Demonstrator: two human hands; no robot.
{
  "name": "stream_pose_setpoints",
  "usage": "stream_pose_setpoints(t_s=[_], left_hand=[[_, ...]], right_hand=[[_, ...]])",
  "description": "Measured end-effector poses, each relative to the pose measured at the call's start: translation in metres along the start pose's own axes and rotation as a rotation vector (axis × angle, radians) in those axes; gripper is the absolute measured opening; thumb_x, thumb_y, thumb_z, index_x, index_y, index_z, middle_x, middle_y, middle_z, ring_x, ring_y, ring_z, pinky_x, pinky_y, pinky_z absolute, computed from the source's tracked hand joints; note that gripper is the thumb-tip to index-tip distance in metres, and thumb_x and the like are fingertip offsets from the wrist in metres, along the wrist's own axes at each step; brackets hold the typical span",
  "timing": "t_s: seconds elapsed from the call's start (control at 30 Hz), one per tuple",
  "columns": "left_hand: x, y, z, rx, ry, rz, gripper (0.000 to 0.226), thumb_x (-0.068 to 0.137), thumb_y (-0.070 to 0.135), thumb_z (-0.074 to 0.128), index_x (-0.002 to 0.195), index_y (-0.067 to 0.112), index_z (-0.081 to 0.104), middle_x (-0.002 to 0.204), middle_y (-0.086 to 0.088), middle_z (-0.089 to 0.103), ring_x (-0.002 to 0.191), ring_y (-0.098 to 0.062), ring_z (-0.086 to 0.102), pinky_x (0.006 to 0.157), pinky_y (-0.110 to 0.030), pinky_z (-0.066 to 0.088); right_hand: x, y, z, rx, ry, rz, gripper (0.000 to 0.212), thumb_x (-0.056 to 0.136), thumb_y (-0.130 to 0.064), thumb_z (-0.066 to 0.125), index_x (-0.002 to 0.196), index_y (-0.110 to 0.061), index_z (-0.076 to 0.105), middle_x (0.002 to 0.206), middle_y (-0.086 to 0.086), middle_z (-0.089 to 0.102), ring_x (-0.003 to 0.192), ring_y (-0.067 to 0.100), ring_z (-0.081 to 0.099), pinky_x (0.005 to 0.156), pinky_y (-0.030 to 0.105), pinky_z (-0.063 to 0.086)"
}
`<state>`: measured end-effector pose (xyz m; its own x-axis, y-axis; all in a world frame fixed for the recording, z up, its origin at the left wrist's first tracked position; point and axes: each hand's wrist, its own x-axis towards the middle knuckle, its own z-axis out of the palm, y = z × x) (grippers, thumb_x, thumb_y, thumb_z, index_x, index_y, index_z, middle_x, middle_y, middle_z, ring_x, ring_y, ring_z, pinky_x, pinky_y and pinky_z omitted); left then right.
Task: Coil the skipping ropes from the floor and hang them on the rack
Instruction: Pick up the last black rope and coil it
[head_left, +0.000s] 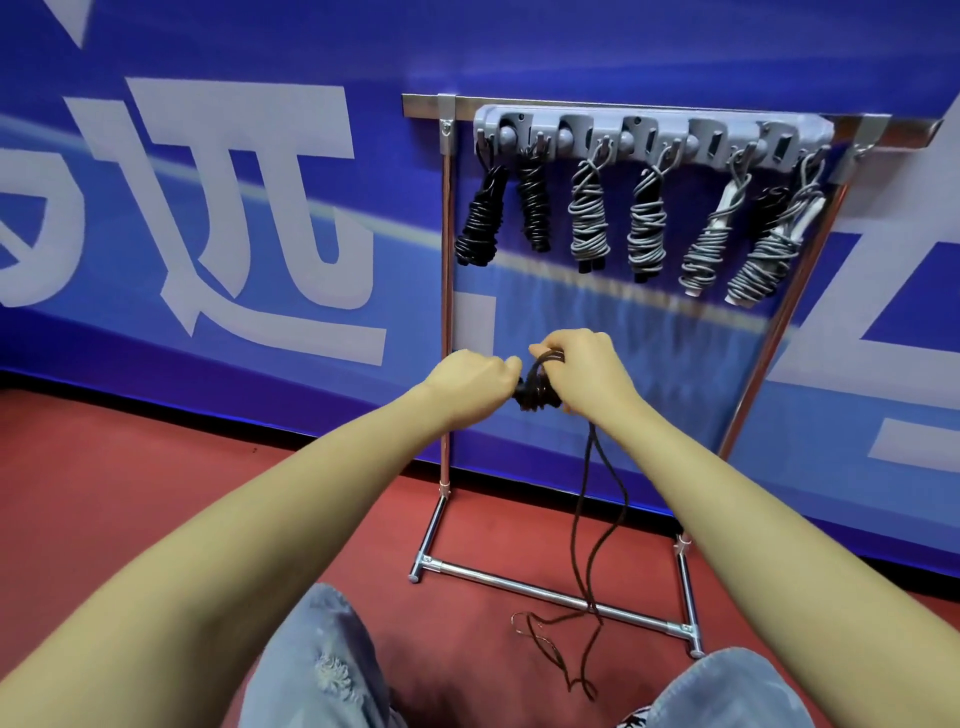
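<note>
Hands: both raised at frame centre, close together, working one dark rope.
- Left hand (475, 382): fingers curled, closed on the left end of the bundle; exactly what it pinches is hidden behind the knuckles.
- Right hand (582, 371): fingers curled over the top of the same bundle, gripping its loops.

Item in work: dark skipping rope (540, 387), partly coiled into a small tight bundle between the two hands. Two loose strands hang from it down the centre-right of the frame, cross the lower bar of the rack and trail on the red floor (156, 493) near the bottom centre. Judged about half wound, with a fair length left to take up.

Items stored: rack (445, 312), a chrome frame standing against the blue wall at upper right, with a grey hook strip (649, 132) along its top.
- Two black coils (480, 218) at the left of the strip.
- Four grey coils (589, 218) to their right, the last two pale-handled.
All six hang coiled.

Outstanding, by judgement: finish winding the dark rope, secure the tail, hang it on a hook. No other loose rope shows on the visible floor.
</note>
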<state>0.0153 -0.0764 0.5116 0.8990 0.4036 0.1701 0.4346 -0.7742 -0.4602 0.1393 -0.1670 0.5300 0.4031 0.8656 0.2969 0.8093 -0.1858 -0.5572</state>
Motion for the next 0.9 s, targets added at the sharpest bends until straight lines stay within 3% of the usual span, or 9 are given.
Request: stream_pose_setpoints(t_s=[0.1,0.17,0.27,0.4,0.5,0.63,0.7,0.77,0.9], left_hand=[[0.0,-0.008,0.002,-0.024,0.167,0.069,0.008,0.083,0.006,0.057,0.077,0.003,0.054,0.067,-0.012,0.051,0.054,-0.029,0.053,0.045,-0.028,0.028],[0.002,-0.015,0.003,-0.025,0.322,0.044,0.026,0.08,0.019,0.046,0.058,0.006,0.052,0.053,-0.009,0.049,0.046,-0.024,0.046,0.046,-0.025,0.027],[0.002,-0.016,0.0,-0.076,0.423,0.014,0.029,0.072,0.026,0.04,0.048,0.011,0.045,0.043,-0.004,0.042,0.041,-0.02,0.039,0.047,-0.022,0.026],[-0.007,-0.009,-0.003,-0.123,0.41,0.064,0.019,0.062,0.018,0.057,0.048,0.012,0.045,0.042,-0.001,0.043,0.039,-0.022,0.042,0.045,-0.018,0.019],[-0.005,-0.012,-0.01,-0.13,0.591,0.127,0.017,0.064,0.01,0.055,0.05,0.012,0.046,0.043,-0.001,0.043,0.04,-0.022,0.042,0.044,-0.019,0.02],[0.001,-0.009,-0.027,-0.282,0.733,0.056,0.024,0.073,0.019,0.05,0.052,0.009,0.049,0.048,-0.004,0.047,0.037,-0.025,0.043,0.04,-0.018,0.023],[0.002,-0.006,-0.039,-0.408,0.692,-0.156,0.022,0.081,0.022,0.052,0.065,0.007,0.052,0.059,-0.005,0.05,0.047,-0.027,0.047,0.044,-0.026,0.029],[0.005,-0.006,-0.049,-0.534,0.433,-0.438,0.022,0.088,0.028,0.054,0.079,0.009,0.047,0.074,-0.004,0.049,0.066,-0.027,0.044,0.057,-0.032,0.031],[0.015,-0.005,-0.043,-0.561,0.263,-0.604,0.021,0.092,0.028,0.047,0.086,0.007,0.049,0.083,-0.01,0.057,0.073,-0.03,0.048,0.06,-0.032,0.035]], right_hand=[[0.001,-0.003,-0.002,0.029,-0.049,0.048,0.044,0.096,-0.036,0.051,0.067,-0.005,0.063,0.071,0.017,0.067,0.056,0.032,0.063,0.049,0.04,0.056],[0.001,-0.006,-0.005,0.152,-0.068,0.09,0.045,0.096,-0.037,0.052,0.069,-0.005,0.068,0.069,0.017,0.068,0.046,0.026,0.058,0.039,0.027,0.048],[0.0,-0.005,-0.007,0.261,-0.095,0.143,0.044,0.096,-0.035,0.054,0.066,-0.007,0.069,0.06,0.011,0.064,0.04,0.018,0.05,0.035,0.02,0.039],[0.002,0.001,-0.009,0.286,-0.166,0.204,0.038,0.09,-0.035,0.063,0.063,-0.007,0.068,0.051,0.001,0.057,0.049,0.018,0.05,0.038,0.02,0.04],[0.005,0.003,-0.01,0.222,-0.154,0.228,0.044,0.084,-0.037,0.069,0.056,-0.006,0.054,0.049,0.0,0.042,0.045,0.016,0.039,0.039,0.017,0.034],[0.008,0.009,-0.002,0.203,-0.106,0.18,0.045,0.084,-0.026,0.065,0.053,-0.014,0.034,0.054,0.005,0.031,0.059,0.02,0.028,0.055,0.03,0.027],[0.006,0.014,0.003,0.147,-0.065,0.17,0.045,0.085,-0.022,0.06,0.05,-0.017,0.033,0.052,0.003,0.036,0.058,0.023,0.034,0.056,0.031,0.03],[-0.001,0.013,0.005,0.051,-0.069,0.177,0.048,0.092,-0.033,0.054,0.053,-0.015,0.032,0.052,0.001,0.036,0.053,0.022,0.034,0.05,0.031,0.027],[-0.009,0.009,0.007,-0.047,-0.091,0.115,0.039,0.091,-0.032,0.054,0.062,-0.012,0.037,0.06,0.003,0.042,0.059,0.022,0.037,0.052,0.03,0.03]])
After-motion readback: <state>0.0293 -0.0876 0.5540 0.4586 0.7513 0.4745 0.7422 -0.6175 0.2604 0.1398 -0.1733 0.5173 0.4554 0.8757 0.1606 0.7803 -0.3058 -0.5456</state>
